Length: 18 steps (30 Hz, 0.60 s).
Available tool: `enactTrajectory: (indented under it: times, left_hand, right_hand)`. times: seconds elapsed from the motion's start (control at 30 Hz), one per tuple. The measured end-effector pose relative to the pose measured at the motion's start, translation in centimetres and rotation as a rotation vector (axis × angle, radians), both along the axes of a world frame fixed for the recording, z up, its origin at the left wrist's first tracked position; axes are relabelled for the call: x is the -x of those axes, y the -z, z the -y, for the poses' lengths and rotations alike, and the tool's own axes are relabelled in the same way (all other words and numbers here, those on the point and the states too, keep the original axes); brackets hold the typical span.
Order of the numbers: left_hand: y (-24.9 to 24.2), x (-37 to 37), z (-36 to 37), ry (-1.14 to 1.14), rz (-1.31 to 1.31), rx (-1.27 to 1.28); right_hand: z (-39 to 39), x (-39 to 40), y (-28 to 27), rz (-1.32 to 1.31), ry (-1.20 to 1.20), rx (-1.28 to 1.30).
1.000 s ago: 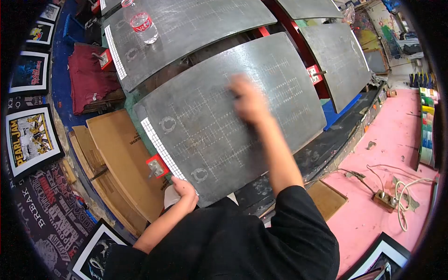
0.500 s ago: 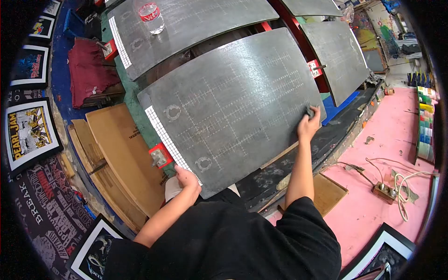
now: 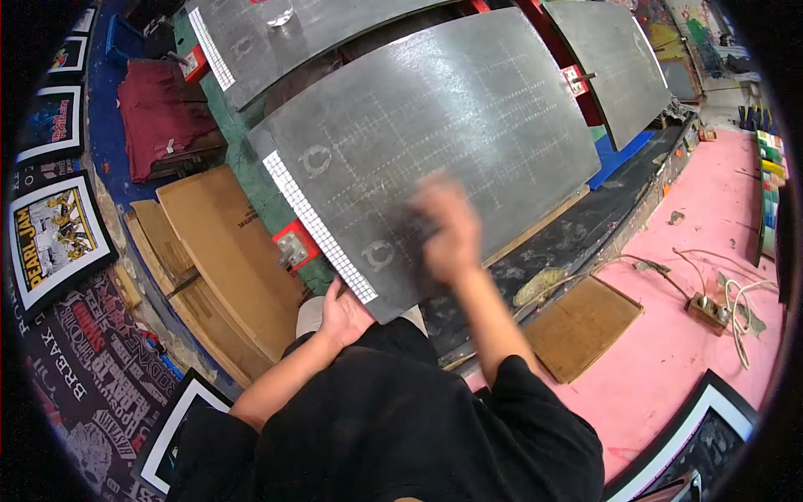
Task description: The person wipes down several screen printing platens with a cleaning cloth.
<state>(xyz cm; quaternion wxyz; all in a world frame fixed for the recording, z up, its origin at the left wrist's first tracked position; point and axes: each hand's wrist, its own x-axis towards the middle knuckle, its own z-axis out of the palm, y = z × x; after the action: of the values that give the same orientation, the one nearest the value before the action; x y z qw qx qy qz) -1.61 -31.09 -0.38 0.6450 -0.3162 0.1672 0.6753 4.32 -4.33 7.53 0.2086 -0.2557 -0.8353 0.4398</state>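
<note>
A grey flat board (image 3: 493,109) with white dotted grid lines and ring marks is tilted in front of me. A strip of white squares (image 3: 318,226) runs down its left edge. My left hand (image 3: 345,316) holds the board's near left corner, thumb up along the edge and the other fingers partly hidden below. Above the board's near part is my right hand (image 3: 452,233), blurred by motion, fingers curled at a dark smear that I cannot make out. A red clamp block (image 3: 296,245) sits beside the left edge.
More grey boards (image 3: 326,33) lie beyond, with a bottle base (image 3: 280,17) on one. Brown cardboard (image 3: 226,243) and a dark red cloth (image 3: 163,113) lie left. At right are a brown panel (image 3: 585,326), a power socket (image 3: 707,312) with cables, and a pink floor (image 3: 652,234).
My right hand has swept from the board's right edge leftward to its near middle. The left hand stays at the near left corner. The view has shifted, so the far bottle is mostly cut off.
</note>
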Motion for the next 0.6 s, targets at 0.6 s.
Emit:
enactTrajectory:
  times: [0.6]
  left_hand:
    - [-0.5, 3.2, 7.5, 0.054, 0.008, 0.035]
  right_hand:
    - [-1.3, -4.8, 3.6, -0.114, 0.377, -0.193]
